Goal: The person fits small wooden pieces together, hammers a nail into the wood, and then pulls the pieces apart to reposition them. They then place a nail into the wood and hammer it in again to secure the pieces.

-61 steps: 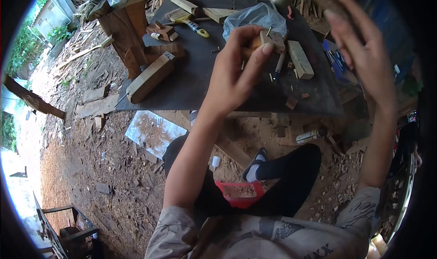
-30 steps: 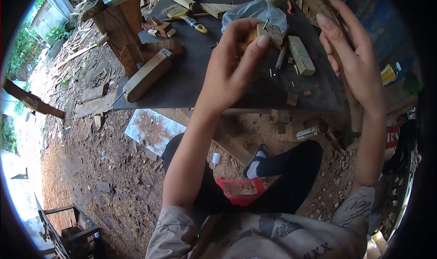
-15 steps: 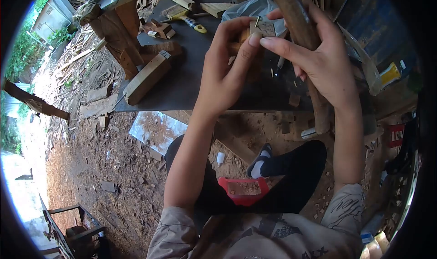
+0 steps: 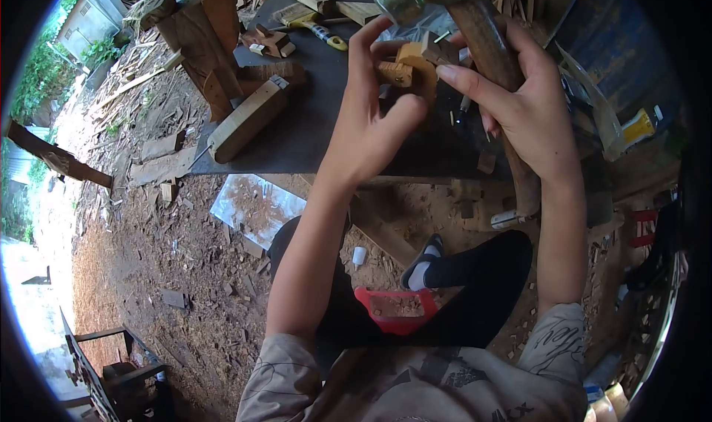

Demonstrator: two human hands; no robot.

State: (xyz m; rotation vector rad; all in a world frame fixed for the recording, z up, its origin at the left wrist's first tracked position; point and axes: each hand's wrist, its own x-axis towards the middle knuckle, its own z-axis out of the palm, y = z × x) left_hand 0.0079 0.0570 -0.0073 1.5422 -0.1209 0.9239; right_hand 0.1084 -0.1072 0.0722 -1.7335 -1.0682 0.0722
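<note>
My left hand (image 4: 377, 122) curls its fingers behind a small yellow-brown wooden piece (image 4: 417, 60), its thumb lifted off the front. At the piece's upper right is a paler wooden block (image 4: 437, 50), with a thin nail (image 4: 443, 36) sticking out beside it. My right hand (image 4: 530, 103) is closed around the wooden handle of a hammer (image 4: 486, 44), which stands upright with its metal head at the top. The right thumb tip also presses against the pale block. The right fingers behind the handle are partly hidden.
A dark worktable (image 4: 326, 125) carries a wooden bar (image 4: 248, 122), a small wooden assembly (image 4: 268, 42), a yellow-handled brush (image 4: 326, 35) and wood strips. A large wooden form (image 4: 196, 44) stands at its left edge. A red plastic stool (image 4: 400, 322) and wood scraps are below.
My left thumb has moved down off the wooden piece, which now shows more of its side. The hammer head has come lower into view, and the pale block has shifted right.
</note>
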